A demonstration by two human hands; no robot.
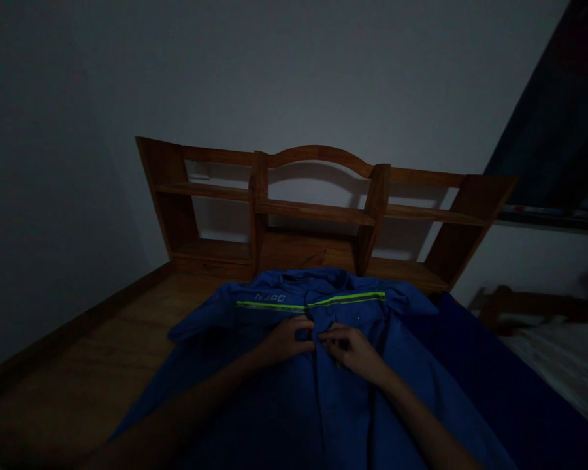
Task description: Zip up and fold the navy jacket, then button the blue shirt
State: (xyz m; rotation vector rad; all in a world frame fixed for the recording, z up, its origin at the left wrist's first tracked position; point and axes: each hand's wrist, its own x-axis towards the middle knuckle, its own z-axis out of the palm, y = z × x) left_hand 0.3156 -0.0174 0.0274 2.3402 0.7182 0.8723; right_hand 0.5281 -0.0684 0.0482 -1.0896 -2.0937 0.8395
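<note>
A blue work jacket [274,391] with bright green stripes across the chest and pale letters on one side lies spread out, its collar toward the wooden headboard. My left hand [290,339] pinches the jacket's front placket just below the stripe. Close beside it, my right hand [350,347] grips the opposite side of the same placket, fingers bent together. Between the fingertips the cloth is lifted a little. Dim light hides any button or snap there. Below the hands the front seam runs down toward me.
Behind the collar stands a wooden headboard [318,212] with open shelves, against a pale wall [294,78]. Bare wooden boards [108,326] show at left. Dark blue fabric [490,372] lies at right, near another wooden frame [524,303] with whitish bedding [568,359].
</note>
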